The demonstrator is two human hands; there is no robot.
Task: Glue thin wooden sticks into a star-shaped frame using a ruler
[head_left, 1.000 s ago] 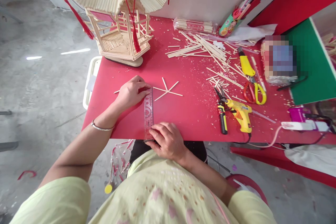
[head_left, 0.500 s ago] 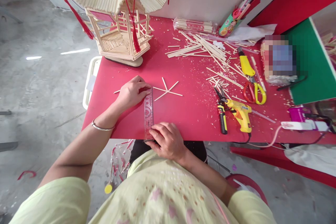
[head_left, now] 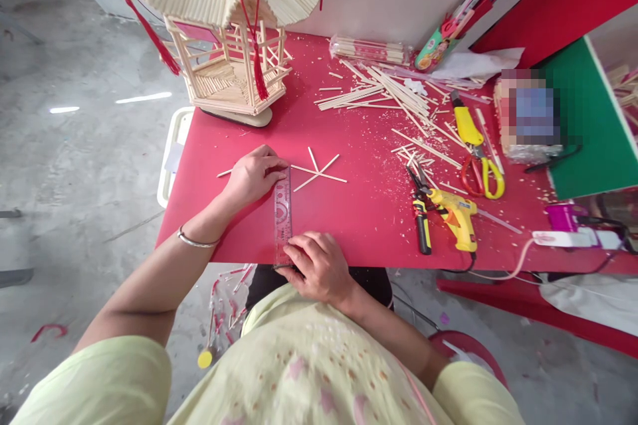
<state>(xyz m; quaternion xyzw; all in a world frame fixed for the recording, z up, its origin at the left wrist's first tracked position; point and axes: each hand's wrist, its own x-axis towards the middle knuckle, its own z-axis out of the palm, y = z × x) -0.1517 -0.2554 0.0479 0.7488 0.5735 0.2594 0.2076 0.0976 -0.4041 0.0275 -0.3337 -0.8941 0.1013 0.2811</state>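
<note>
A clear plastic ruler (head_left: 282,209) with a protractor cutout lies on the red table (head_left: 199,212), its near end at the front edge. My left hand (head_left: 253,176) is closed at the ruler's far end, thumb and fingertips pinched there. From under that hand a thin wooden stick (head_left: 225,173) pokes out to the left; whether the fingers touch it is hidden. At the near end, my right hand (head_left: 319,267) grips the ruler between thumb and fingers. Just right of the ruler, several short sticks form a star shape (head_left: 319,174) lying flat.
A wooden-stick pavilion model (head_left: 239,80) with red tassels stands at the back left. Loose sticks (head_left: 379,89) and crumbs spread across the back. To the right lie pliers (head_left: 422,219), a yellow glue gun (head_left: 461,216), scissors (head_left: 483,172) and a power strip (head_left: 565,238).
</note>
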